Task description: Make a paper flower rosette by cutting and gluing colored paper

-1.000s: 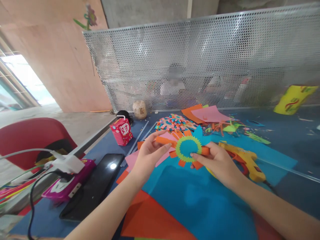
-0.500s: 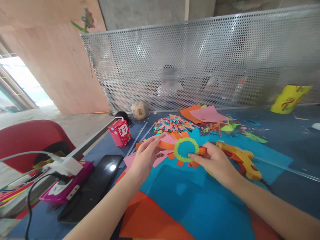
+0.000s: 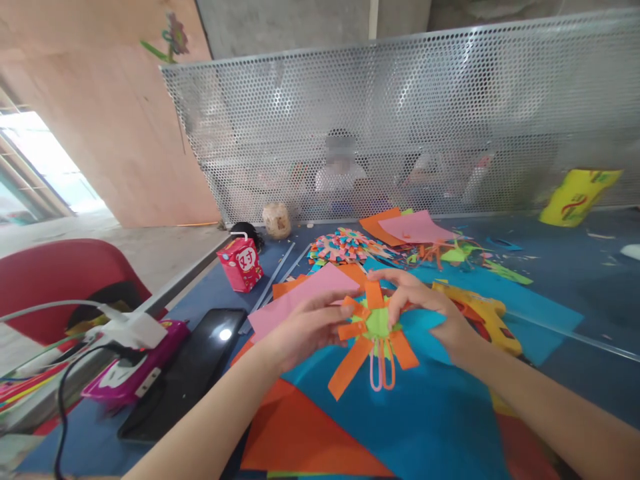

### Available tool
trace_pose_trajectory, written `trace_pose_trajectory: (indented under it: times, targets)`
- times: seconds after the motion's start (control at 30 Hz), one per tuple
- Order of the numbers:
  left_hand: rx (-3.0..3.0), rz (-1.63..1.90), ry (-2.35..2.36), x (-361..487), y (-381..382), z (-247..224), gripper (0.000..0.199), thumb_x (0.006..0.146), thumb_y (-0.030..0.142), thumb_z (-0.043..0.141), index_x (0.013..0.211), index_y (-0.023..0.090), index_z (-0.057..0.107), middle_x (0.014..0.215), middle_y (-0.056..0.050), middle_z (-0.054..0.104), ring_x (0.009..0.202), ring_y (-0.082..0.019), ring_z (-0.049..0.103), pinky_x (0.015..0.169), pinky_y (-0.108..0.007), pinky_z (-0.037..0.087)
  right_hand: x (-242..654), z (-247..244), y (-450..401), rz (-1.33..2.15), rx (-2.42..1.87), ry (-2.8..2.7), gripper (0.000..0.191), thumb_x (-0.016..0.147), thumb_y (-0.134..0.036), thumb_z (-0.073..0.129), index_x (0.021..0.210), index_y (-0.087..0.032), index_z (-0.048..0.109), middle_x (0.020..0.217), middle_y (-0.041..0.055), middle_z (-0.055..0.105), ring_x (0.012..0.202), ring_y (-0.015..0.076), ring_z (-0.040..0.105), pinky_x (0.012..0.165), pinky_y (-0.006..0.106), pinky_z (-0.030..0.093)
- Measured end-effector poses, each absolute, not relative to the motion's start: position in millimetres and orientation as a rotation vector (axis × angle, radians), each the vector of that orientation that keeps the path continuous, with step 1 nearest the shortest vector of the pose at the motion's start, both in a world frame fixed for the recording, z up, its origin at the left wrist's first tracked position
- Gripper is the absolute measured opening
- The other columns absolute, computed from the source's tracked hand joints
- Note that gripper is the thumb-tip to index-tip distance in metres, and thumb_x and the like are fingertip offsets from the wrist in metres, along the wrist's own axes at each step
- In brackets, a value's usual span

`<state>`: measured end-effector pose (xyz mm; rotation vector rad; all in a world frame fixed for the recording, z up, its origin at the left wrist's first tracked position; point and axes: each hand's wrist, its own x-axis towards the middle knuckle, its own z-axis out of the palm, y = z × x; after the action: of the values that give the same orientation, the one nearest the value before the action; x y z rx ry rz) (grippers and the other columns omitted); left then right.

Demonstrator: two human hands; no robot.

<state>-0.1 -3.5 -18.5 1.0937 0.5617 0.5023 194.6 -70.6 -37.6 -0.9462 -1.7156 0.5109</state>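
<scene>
An orange-petalled paper flower [image 3: 373, 333] with a green centre is seen above a blue sheet [image 3: 400, 413]; beside it, a pink sheet [image 3: 300, 293] and yellow glue gun [image 3: 480, 313].

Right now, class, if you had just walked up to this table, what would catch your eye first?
At centre, both hands, left hand and right hand, hold an orange and green paper flower above a blue sheet. A yellow glue gun lies just right; a red drink carton stands further left.
</scene>
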Motion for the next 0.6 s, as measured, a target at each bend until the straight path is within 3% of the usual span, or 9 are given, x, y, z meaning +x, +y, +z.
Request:
trace_pose_trajectory:
  times: [0.1,0.17,0.23,0.3,0.37,0.43,0.53,0.6]
  targets:
    - [1.151,0.526,0.556,1,-4,-23,0.032,0.066,0.017,0.071,0.096,0.018,0.064,0.086,-0.005,0.065,0.080,-0.015,0.061,0.073,-0.025,0.045,195,-35,-70,0.439,-0.976,-1.804,0.014,0.082,-0.034,0.054,0.080,-0.023,0.062,0.122,0.0086,0.050,0.118,0.0257,0.044,0.092,0.043,0.041]
    - [1.139,0.568,0.566,1,-2,-26,0.028,0.066,0.017,0.072,0.092,0.016,0.065,0.083,-0.005,0.066,0.077,-0.014,0.062,0.072,-0.025,0.046,199,-31,-70,0.305,-1.028,-1.858,0.023,0.085,-0.032,0.047,0.105,-0.023,0.055,0.129,0.0110,0.045,0.120,0.0244,0.042,0.087,0.041,0.046]
    - [1.093,0.637,0.587,2,1,-28,0.021,0.065,0.018,0.072,0.085,0.015,0.066,0.077,-0.004,0.066,0.072,-0.013,0.061,0.069,-0.024,0.046,207,-23,-70,0.009,-1.161,-1.881,0.029,0.087,-0.029,0.041,0.114,-0.021,0.049,0.126,0.0128,0.047,0.115,0.0243,0.047,0.080,0.039,0.050]
    - [1.026,0.731,0.613,2,4,-30,0.015,0.063,0.017,0.074,0.075,0.013,0.065,0.070,-0.003,0.065,0.065,-0.011,0.061,0.063,-0.022,0.046,219,-15,-74,-0.412,-1.435,-1.788,0.022,0.086,-0.027,0.040,0.100,-0.020,0.055,0.107,0.0120,0.059,0.098,0.0262,0.058,0.072,0.040,0.051]
    - [0.969,0.807,0.633,2,6,-31,0.015,0.062,0.017,0.074,0.072,0.013,0.063,0.065,-0.002,0.064,0.060,-0.010,0.060,0.057,-0.020,0.045,233,-11,-81,-0.662,-1.864,-1.624,0.017,0.082,-0.034,0.046,0.078,-0.022,0.057,0.080,0.0086,0.065,0.068,0.0273,0.063,0.051,0.038,0.049]
    - [0.935,0.842,0.637,3,7,-31,0.016,0.061,0.016,0.074,0.072,0.013,0.062,0.064,-0.001,0.064,0.057,-0.009,0.059,0.054,-0.019,0.045,250,-15,-90,-0.596,-2.308,-1.454,0.036,0.078,-0.052,0.048,0.055,-0.024,0.052,0.041,0.0034,0.053,0.035,0.0239,0.052,0.031,0.033,0.036]
    - [0.895,0.861,0.630,3,7,-30,0.016,0.060,0.012,0.073,0.070,0.013,0.060,0.064,-0.001,0.064,0.054,-0.008,0.059,0.053,-0.019,0.047,273,-33,-101,-0.361,-2.470,-1.251,0.052,0.069,-0.063,0.052,0.033,-0.025,0.046,0.032,0.0044,0.047,0.020,0.0161,0.034,0.025,0.029,0.022]
    - [0.867,0.875,0.630,3,7,-29,0.015,0.061,0.011,0.072,0.070,0.013,0.059,0.062,0.000,0.064,0.053,-0.008,0.060,0.053,-0.019,0.047,287,-48,-104,-0.321,-2.226,-1.316,0.049,0.064,-0.060,0.059,0.031,-0.025,0.050,0.027,0.0032,0.045,0.016,0.0134,0.027,0.025,0.027,0.017]
